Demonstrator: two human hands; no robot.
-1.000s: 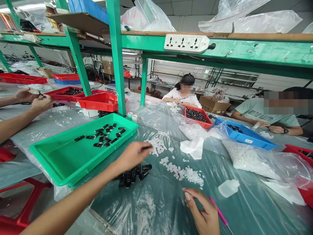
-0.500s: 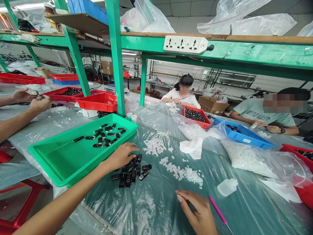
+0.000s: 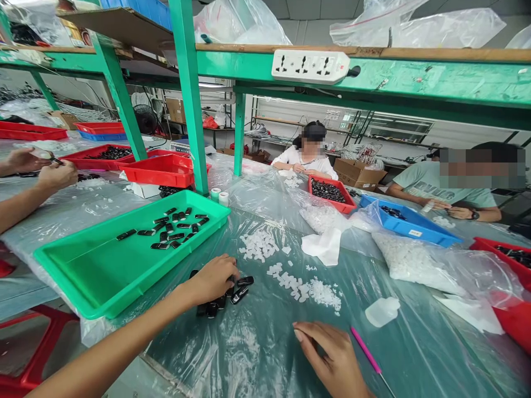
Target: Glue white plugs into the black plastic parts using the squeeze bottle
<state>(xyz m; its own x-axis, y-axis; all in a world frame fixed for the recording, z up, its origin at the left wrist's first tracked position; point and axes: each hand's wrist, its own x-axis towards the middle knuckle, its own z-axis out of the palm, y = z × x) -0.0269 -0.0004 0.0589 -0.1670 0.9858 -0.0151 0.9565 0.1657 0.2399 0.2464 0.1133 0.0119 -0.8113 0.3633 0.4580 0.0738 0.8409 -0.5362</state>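
My left hand (image 3: pixel 213 278) reaches across the plastic-covered table, its fingers curled down onto a small pile of black parts (image 3: pixel 236 292) and covering most of them. My right hand (image 3: pixel 332 359) rests palm down near the front edge with its fingers loosely spread and nothing in them. A pink stick (image 3: pixel 367 356) lies on the table just to the right of it. Small white pieces (image 3: pixel 305 287) are scattered beyond the black pile. Left of my left arm stands a green tray (image 3: pixel 83 271) with several black parts (image 3: pixel 174 229) at its far end.
A white squeeze bottle (image 3: pixel 381 311), a white cloth (image 3: pixel 326 246) and a bag of white pieces (image 3: pixel 410 265) lie to the right. Red trays (image 3: pixel 160 171) and a blue tray (image 3: pixel 415 226) stand further back. Co-workers sit opposite; another person's hands (image 3: pixel 45 168) work at left. Green shelf posts (image 3: pixel 188 94) rise behind.
My left hand pulled back from the white pieces and came down onto the black pile. My right hand slid a little to the left, away from the pink stick.
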